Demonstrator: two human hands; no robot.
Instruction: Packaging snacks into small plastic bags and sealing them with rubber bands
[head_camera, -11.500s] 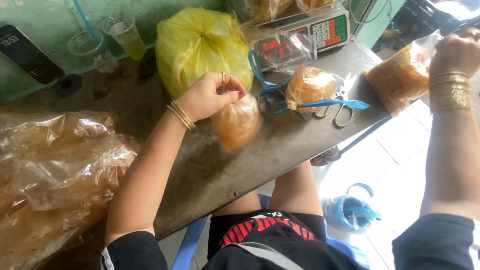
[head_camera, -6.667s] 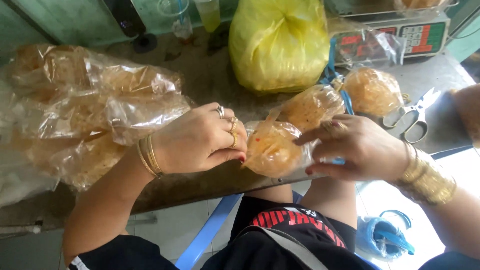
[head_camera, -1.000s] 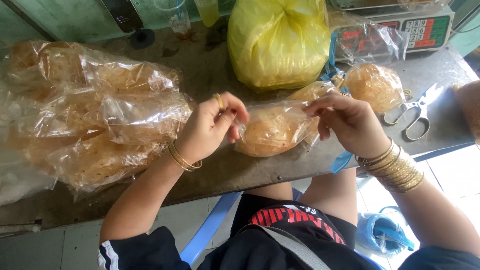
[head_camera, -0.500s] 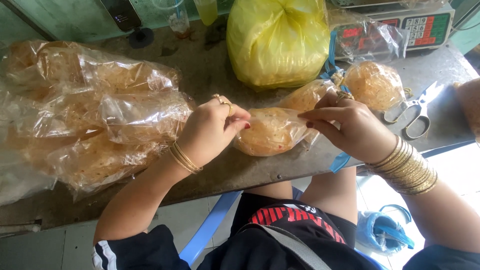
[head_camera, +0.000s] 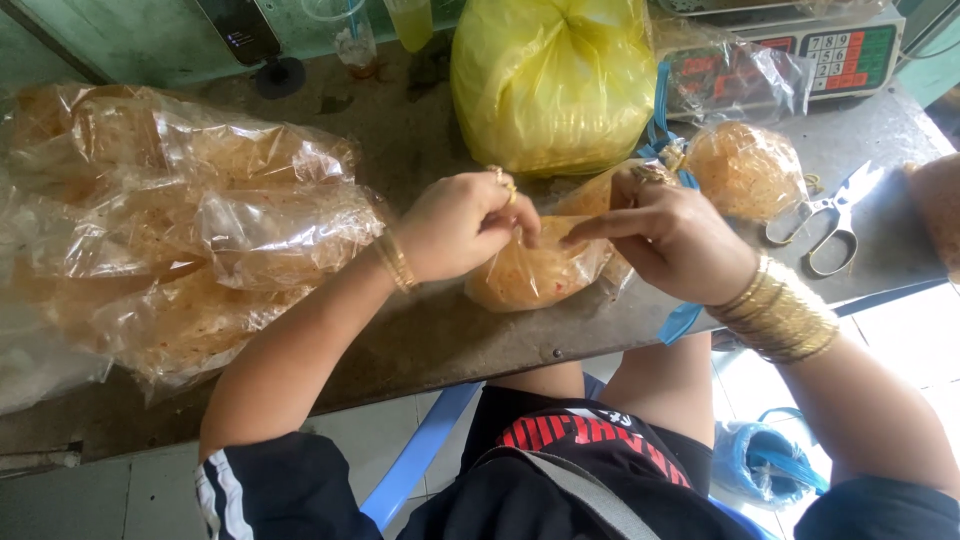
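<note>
Grey table (head_camera: 440, 330): two hands (head_camera: 570, 228) pinch one snack bag (head_camera: 535, 275).

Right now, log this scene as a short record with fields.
left hand: pinching the top of the small clear bag of orange crackers
right hand: fingers at the same bag's neck
bag position: lying on the grey table, near its front edge
left of hands: pile of large clear cracker bags
behind hands: yellow plastic bag, weighing scale
right of hands: second filled bag, scissors
</note>
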